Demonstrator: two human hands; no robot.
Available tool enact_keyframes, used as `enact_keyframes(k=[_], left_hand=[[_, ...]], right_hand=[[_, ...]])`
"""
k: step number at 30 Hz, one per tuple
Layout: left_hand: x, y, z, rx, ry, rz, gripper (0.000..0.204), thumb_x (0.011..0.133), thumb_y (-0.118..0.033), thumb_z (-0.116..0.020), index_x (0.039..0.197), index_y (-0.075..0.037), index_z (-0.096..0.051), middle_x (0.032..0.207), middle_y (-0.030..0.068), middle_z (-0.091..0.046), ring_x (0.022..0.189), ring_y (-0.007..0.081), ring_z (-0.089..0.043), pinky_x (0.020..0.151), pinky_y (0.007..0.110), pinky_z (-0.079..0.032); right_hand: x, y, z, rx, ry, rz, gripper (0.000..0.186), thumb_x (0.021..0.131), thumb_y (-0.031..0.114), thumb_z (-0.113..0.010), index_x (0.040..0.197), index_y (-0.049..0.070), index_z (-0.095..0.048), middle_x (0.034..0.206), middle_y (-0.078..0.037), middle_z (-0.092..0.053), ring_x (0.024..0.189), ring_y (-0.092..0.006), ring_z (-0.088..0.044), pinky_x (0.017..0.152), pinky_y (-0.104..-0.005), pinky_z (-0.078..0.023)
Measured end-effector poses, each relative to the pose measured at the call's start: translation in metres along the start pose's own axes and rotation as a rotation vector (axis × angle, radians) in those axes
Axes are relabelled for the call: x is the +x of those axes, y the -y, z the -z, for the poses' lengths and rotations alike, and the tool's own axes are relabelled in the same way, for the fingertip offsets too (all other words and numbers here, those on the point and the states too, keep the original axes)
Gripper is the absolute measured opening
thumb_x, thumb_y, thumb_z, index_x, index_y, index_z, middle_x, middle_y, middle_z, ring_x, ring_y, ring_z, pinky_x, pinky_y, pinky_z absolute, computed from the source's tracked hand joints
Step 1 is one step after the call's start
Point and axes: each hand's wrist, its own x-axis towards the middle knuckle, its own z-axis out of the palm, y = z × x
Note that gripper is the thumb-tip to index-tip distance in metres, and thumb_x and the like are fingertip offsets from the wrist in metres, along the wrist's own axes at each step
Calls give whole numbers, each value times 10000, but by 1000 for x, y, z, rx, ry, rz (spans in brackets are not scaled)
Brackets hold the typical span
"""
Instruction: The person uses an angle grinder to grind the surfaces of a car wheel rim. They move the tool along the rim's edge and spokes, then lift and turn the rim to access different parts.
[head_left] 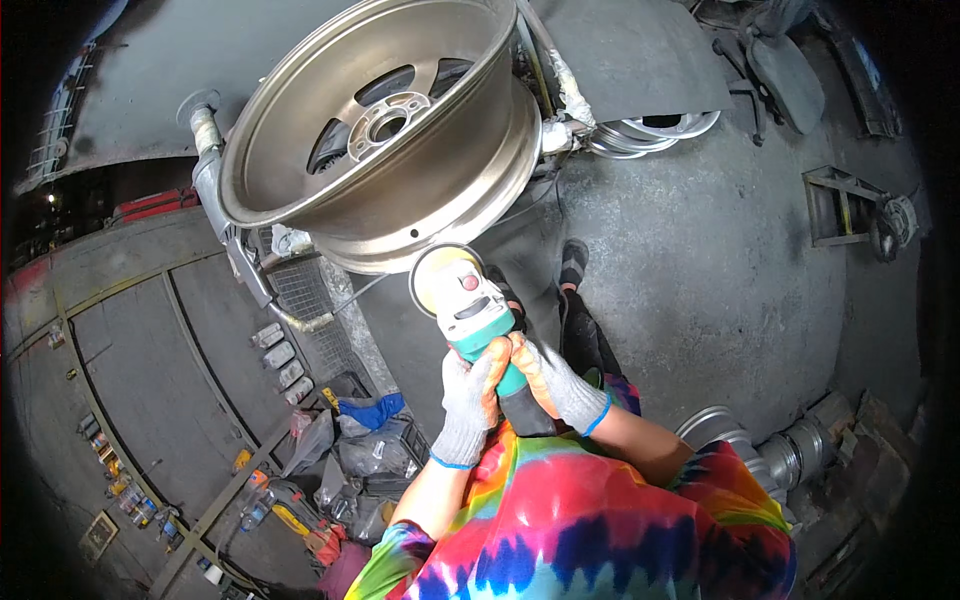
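Note:
Both my hands wear white-grey knitted gloves with orange palms. My left hand (470, 400) and my right hand (560, 382) are wrapped round the green body of an angle grinder (480, 325) in front of my chest. Its round, yellowish disc (428, 280) points away from me. The disc overlaps the lower edge of a large metal wheel rim (450, 180); I cannot tell whether they touch. That rim is tilted, its open barrel facing up and left, with spokes and a hub (388, 128) inside.
A grey tool with a wrapped handle (208, 180) stands left of the rim. More rims (650, 135) lie behind it, and others (800, 455) at the lower right. Bags and a crate (385, 445) sit at the lower left. A metal stand (845, 205) is far right.

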Motion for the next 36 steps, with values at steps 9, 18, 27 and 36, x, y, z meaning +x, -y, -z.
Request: enact_keyframes(k=[9,18,27,36], left_hand=[[-1,3,2,13,-19,-2,322,845,-97,-656,1132,2,-547,965,90,-643,821,151,-624,734,285,-508],[-3,2,1,47,-44,-11,333,859,-162,-677,1115,7,-546,956,79,-634,836,151,-610,753,293,-500],[-2,5,10,25,-51,19,341,869,-158,-653,1137,16,-534,993,110,-638,855,169,-624,761,301,-513],[-3,-7,7,64,15,53,402,868,-237,-667,1146,19,-528,1040,117,-624,873,166,-612,776,306,-510]], right_hand=[[3,-2,4,8,50,-18,395,964,330,-512,1221,31,-514,1123,-48,-572,1016,-131,-526,908,-295,-428],[0,7,-3,-54,23,-41,403,964,329,-505,1237,34,-502,1144,-53,-568,1027,-140,-533,912,-298,-431],[1,0,-5,-126,-4,-52,442,954,372,-518,1236,32,-501,1133,-47,-562,1027,-130,-526,911,-300,-429],[-3,10,-16,-196,-65,32,366,977,349,-477,1110,17,-555,1001,-57,-587,920,-132,-533,829,-295,-438]])
